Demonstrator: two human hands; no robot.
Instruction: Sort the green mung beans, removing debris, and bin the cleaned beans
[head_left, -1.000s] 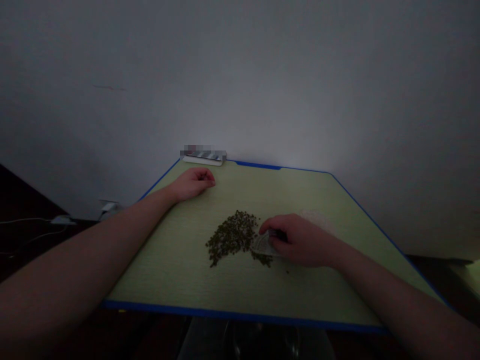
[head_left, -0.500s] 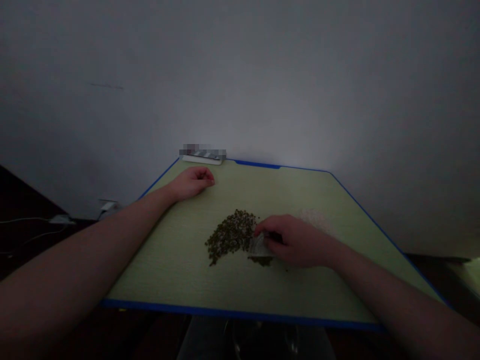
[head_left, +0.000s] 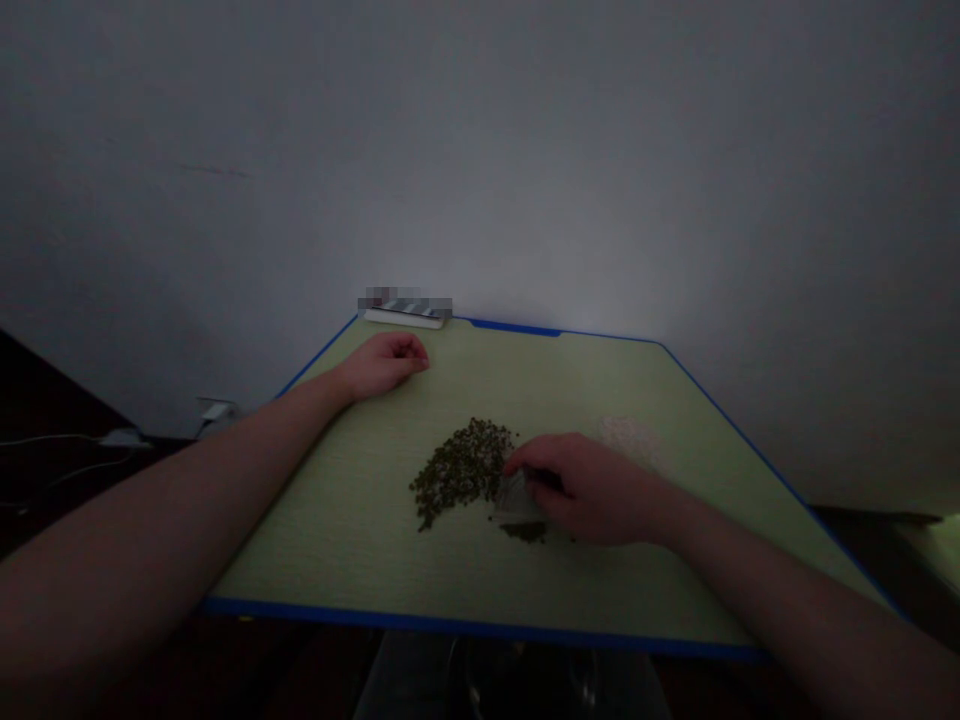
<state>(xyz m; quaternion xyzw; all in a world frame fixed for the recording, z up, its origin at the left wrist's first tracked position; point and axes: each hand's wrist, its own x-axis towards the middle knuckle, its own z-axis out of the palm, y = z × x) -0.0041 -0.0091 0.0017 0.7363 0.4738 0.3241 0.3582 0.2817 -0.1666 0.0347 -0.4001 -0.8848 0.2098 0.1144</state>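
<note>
A pile of small dark green beans [head_left: 461, 468] lies in the middle of a pale green table [head_left: 360, 540] with a blue edge. My right hand [head_left: 592, 487] rests on the table at the pile's right side and grips a small clear plastic piece [head_left: 514, 495], pressed against the beans. A few beans [head_left: 525, 531] lie apart just below that piece. My left hand [head_left: 386, 362] lies loosely curled on the far left of the table, holding nothing, well away from the beans.
A faint patch of pale grains [head_left: 628, 436] lies right of my right hand. A flat white device [head_left: 405, 313] sits at the table's far edge by the grey wall. Cables and a plug [head_left: 124, 438] lie on the dark floor at the left.
My right hand has slid the clear piece a little left into the bean pile. My left hand has stayed put.
</note>
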